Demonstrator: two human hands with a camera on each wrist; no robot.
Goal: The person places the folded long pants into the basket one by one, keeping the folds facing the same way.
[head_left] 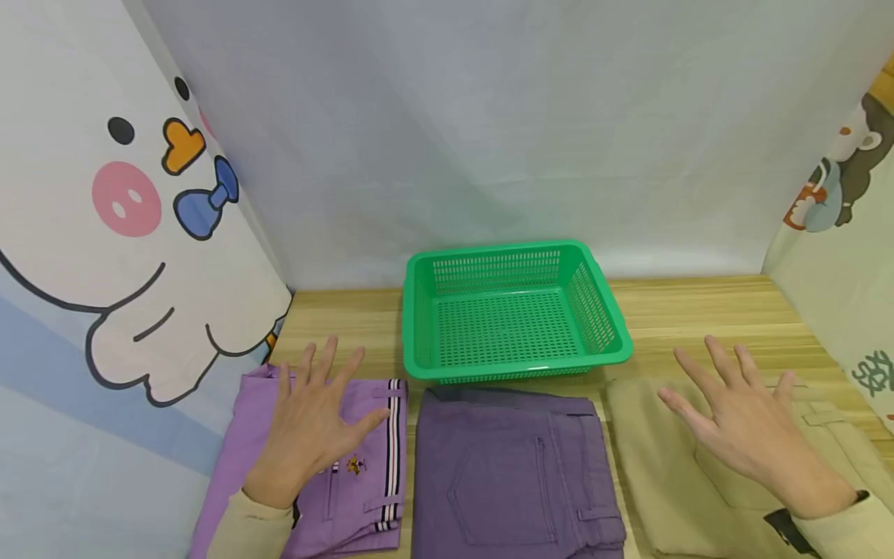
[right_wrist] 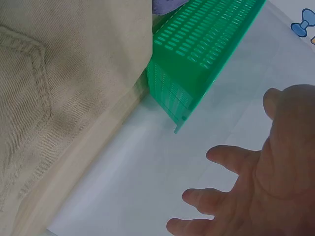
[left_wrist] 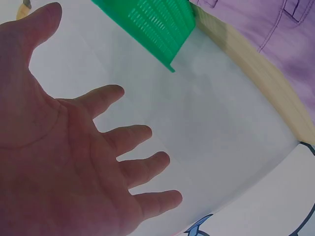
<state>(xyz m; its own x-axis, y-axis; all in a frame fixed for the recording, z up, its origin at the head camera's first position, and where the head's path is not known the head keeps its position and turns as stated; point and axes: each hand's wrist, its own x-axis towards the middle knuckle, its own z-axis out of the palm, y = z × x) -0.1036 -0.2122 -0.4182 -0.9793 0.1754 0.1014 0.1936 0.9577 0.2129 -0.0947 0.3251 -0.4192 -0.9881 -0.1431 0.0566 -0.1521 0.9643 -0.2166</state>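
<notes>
Three folded pairs of trousers lie side by side: light purple trousers with a striped waistband at left, dark purple trousers in the middle, khaki trousers at right. Over the light purple pair is my left hand, fingers spread, holding nothing. My right hand is likewise spread above the khaki pair and holds nothing. Behind the middle pair stands a green plastic basket with nothing in it. Both wrist views show bare palms, the left hand and the right hand, apart from the basket.
The wooden table runs back to a pale cloth wall. At the left hangs a curtain with a cartoon duck print; another printed curtain borders the right side.
</notes>
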